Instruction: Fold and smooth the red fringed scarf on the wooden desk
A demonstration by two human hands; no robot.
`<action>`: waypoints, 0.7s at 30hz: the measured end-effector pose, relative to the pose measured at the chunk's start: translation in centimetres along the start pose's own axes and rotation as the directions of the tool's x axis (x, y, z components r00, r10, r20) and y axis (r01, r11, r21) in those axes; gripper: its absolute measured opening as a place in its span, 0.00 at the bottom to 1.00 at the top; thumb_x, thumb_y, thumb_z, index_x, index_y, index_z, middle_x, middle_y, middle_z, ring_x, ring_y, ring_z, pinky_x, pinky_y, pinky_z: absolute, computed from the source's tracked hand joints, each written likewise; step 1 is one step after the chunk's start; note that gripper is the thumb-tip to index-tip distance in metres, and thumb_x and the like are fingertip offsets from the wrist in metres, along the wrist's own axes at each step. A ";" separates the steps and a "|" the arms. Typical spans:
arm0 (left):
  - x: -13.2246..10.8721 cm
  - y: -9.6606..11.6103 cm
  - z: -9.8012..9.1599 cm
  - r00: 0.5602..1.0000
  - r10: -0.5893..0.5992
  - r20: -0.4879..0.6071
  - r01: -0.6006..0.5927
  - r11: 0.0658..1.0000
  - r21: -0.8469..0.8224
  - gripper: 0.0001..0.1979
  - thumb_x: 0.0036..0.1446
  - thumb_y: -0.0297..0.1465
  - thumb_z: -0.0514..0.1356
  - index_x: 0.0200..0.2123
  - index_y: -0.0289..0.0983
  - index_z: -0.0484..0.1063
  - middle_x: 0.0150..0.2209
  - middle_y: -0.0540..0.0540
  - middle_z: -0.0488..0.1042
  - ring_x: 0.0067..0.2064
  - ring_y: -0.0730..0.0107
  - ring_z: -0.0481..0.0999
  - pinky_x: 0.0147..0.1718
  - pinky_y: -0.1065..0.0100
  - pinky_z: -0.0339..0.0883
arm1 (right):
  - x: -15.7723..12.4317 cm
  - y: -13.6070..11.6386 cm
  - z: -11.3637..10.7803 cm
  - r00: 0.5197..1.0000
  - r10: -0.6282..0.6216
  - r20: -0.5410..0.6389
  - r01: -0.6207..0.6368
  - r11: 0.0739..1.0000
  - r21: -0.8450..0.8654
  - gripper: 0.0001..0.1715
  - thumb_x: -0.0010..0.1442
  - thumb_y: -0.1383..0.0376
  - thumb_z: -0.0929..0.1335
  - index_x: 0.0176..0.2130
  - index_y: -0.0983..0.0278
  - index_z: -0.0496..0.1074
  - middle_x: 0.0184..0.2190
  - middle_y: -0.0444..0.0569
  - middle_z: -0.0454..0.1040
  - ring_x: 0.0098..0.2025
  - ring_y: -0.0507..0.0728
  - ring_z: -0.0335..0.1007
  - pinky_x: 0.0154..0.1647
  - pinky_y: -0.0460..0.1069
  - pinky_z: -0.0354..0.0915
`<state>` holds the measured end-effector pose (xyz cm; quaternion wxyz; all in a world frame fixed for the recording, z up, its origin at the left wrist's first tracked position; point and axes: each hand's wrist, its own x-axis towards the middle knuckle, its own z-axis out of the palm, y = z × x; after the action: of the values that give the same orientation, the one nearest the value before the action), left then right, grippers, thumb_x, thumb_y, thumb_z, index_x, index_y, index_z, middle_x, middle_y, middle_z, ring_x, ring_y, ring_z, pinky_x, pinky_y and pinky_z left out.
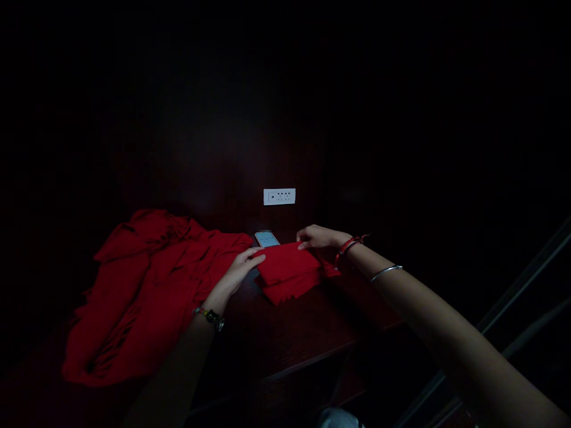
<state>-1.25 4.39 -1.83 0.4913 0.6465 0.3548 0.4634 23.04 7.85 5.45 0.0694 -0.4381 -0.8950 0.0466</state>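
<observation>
A folded red scarf (pixel 288 263) lies in layers on the dark wooden surface, with a ragged, fringe-like near edge. My left hand (pixel 243 266) is at its left far corner, thumb on top and fingers along the edge. At the far right corner my right hand (pixel 317 236) pinches the cloth between thumb and curled fingers. Both hands are closed on the same folded piece. A phone (pixel 267 239) with a lit screen lies just behind the scarf, its near end covered. To the left is a large loose heap of red fringed cloth (pixel 151 297).
A white power socket (pixel 279 197) is set in the dark back panel. The wooden surface (pixel 285 339) ends at a front edge below the scarf. Pale diagonal edges (pixel 526 291) show at the right. Most of the surroundings are too dark to make out.
</observation>
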 end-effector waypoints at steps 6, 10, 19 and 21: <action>-0.1 0.2 -1.6 0.992 -0.027 -0.121 0.019 0.998 -0.065 0.16 0.45 0.40 0.56 0.35 0.36 0.65 0.36 0.48 0.72 0.40 0.66 0.70 0.39 0.69 0.62 | -1.1 -0.6 1.8 0.996 -0.059 -0.061 0.075 0.951 0.299 0.16 0.52 0.60 0.65 0.39 0.67 0.68 0.35 0.46 0.71 0.34 0.52 0.65 0.34 0.45 0.59; -0.5 -0.5 -2.3 0.986 -0.161 0.029 0.149 0.954 0.259 0.20 0.39 0.39 0.61 0.37 0.36 0.67 0.37 0.48 0.72 0.42 0.62 0.69 0.40 0.67 0.62 | -1.3 -0.3 4.1 0.996 -0.062 -0.066 0.079 0.954 0.288 0.17 0.51 0.62 0.66 0.42 0.66 0.68 0.39 0.48 0.71 0.39 0.53 0.66 0.39 0.46 0.59; -0.7 0.4 -1.1 0.996 -0.040 0.076 -0.002 0.874 0.486 0.34 0.41 0.40 0.60 0.53 0.37 0.57 0.55 0.42 0.58 0.55 0.59 0.58 0.52 0.64 0.51 | 0.7 -4.5 3.1 0.936 -0.139 -0.324 0.188 0.974 0.125 0.17 0.52 0.66 0.66 0.44 0.64 0.68 0.39 0.48 0.72 0.39 0.53 0.67 0.41 0.46 0.59; -0.8 -0.2 -0.4 0.991 -0.093 0.099 0.030 0.863 0.504 0.35 0.38 0.39 0.62 0.51 0.35 0.60 0.52 0.40 0.62 0.52 0.56 0.61 0.51 0.63 0.53 | 0.3 -3.3 3.0 0.946 -0.078 -0.314 0.138 0.975 0.172 0.20 0.52 0.63 0.66 0.46 0.64 0.66 0.39 0.49 0.72 0.39 0.53 0.67 0.42 0.46 0.59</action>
<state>-1.87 3.83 -2.21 0.3415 0.7670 0.4532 0.2996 19.80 6.02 3.00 0.2512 -0.3815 -0.8875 0.0603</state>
